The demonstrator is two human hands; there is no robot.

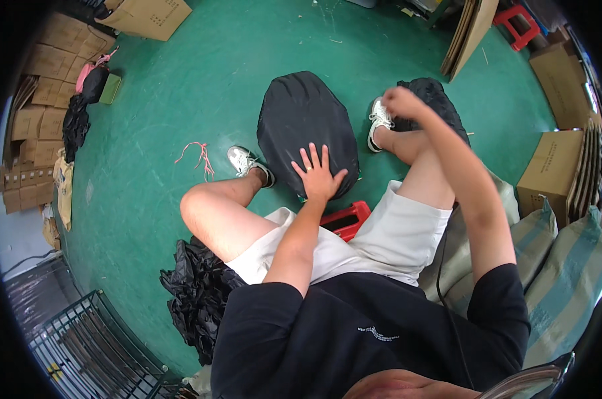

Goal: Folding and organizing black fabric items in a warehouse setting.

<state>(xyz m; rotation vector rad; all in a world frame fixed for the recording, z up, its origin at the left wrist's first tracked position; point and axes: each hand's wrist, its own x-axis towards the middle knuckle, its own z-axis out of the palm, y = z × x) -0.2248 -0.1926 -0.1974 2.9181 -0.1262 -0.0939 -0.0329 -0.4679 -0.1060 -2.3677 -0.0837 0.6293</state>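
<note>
A large rounded bundle wrapped in black plastic (304,120) stands on the floor between my feet. My left hand (319,178) lies flat on its near side, fingers spread, gripping nothing. Raised to the right of the bundle, above my right shoe (379,116), is my right hand (405,104). Its fingers are curled closed and slightly blurred; whether anything is inside them is hidden. Just beyond that hand, a second black plastic bag (447,110) sits on the floor beside my right leg.
Pink-red string (204,159) lies on the green floor to the left. A red stool (358,211) shows beneath me. Crumpled black bags (198,292) are heaped at my left, woven sacks (567,266) at my right. Cartons (543,163) stand at right; more boxes (48,93) are stacked at left.
</note>
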